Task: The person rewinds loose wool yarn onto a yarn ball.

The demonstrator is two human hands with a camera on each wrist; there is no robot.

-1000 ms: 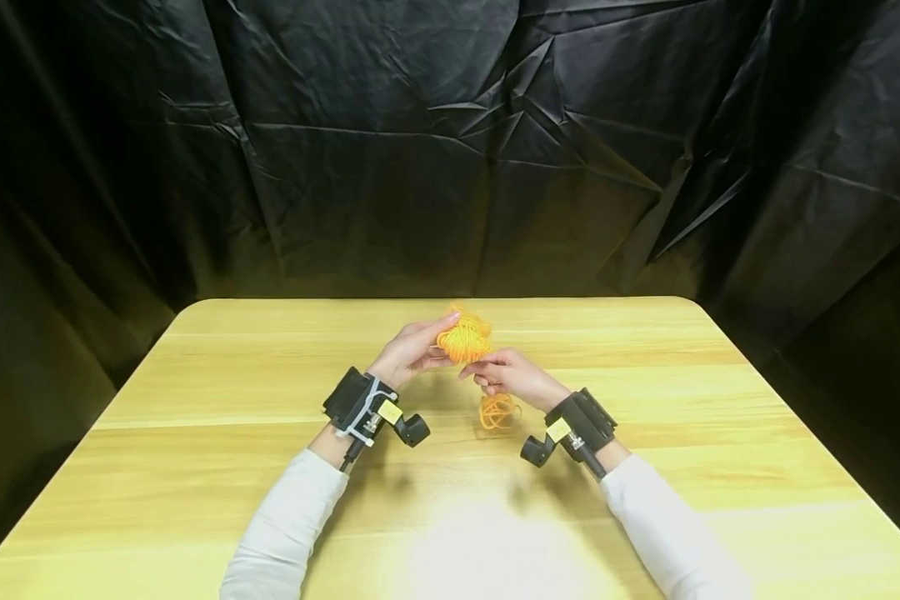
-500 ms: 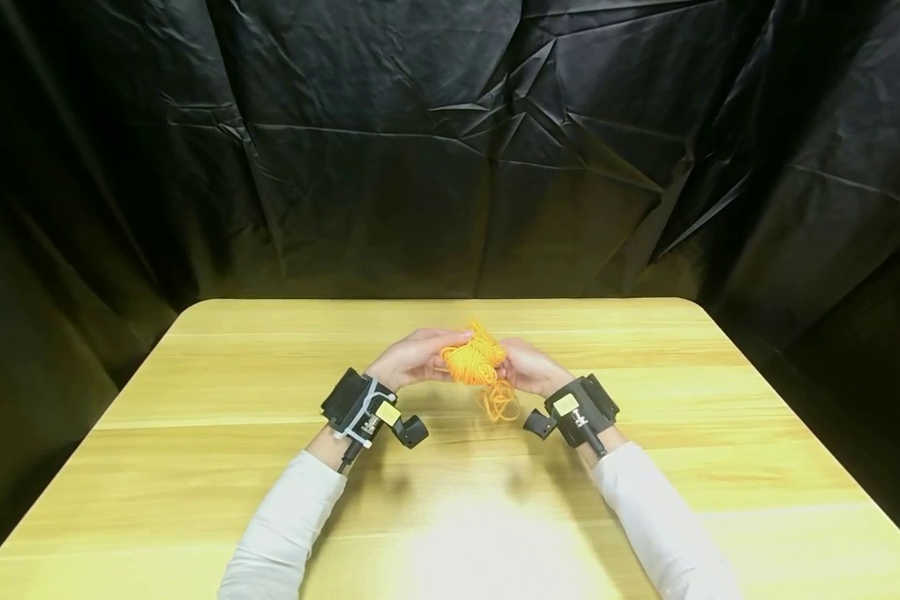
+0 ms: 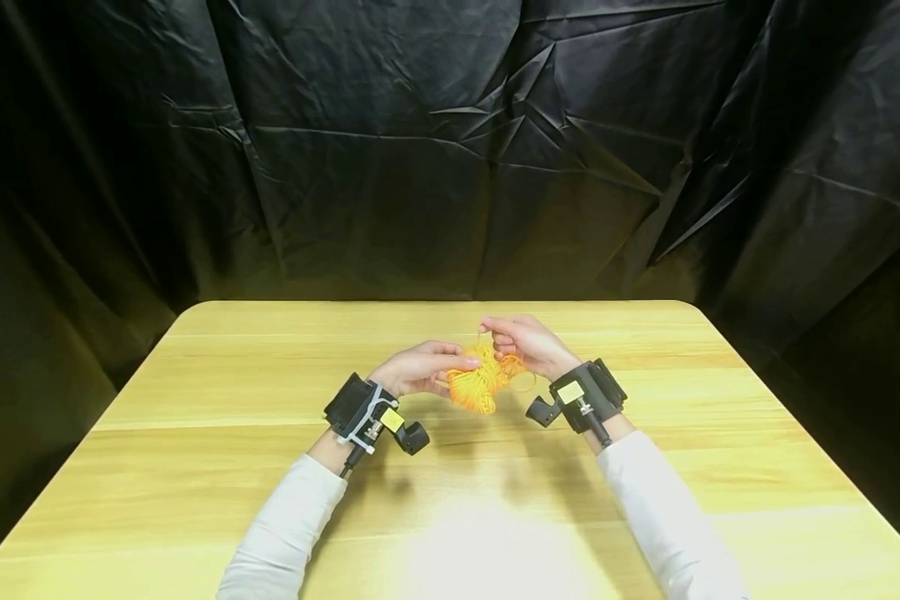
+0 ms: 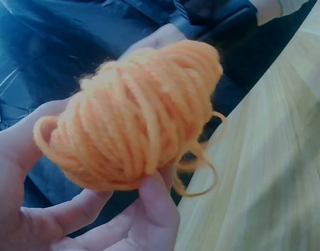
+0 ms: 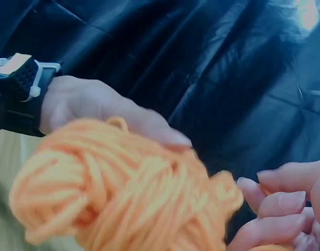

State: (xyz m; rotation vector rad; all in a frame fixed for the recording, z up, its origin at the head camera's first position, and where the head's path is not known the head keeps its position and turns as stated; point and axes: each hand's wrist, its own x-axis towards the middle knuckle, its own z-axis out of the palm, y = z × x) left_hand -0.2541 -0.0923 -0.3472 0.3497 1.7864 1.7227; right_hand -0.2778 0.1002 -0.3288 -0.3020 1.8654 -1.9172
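Note:
My left hand [image 3: 429,367] grips an orange ball of yarn [image 3: 474,388] between thumb and fingers, above the table. In the left wrist view the ball of yarn [image 4: 133,120] is wound in thick strands, with loops sticking out at its side. My right hand [image 3: 528,343] is just beyond and right of the ball, pinching a strand of the yarn that runs down to it. Loose yarn loops [image 3: 512,368] hang beneath the right fingers. In the right wrist view the ball covers part of my left hand [image 5: 107,112], while the curled right fingers [image 5: 283,204] sit beside it.
A pale wooden table [image 3: 232,467] lies under both arms, with a bright glare near its front. Behind it hangs a creased black curtain [image 3: 375,208]. Each wrist wears a black strap with a camera on a short arm.
The yarn ball has come lower and nearer, turning in my left hand. My right hand has moved from below the ball, past its side, to above it, drawing the strand and loose loops along.

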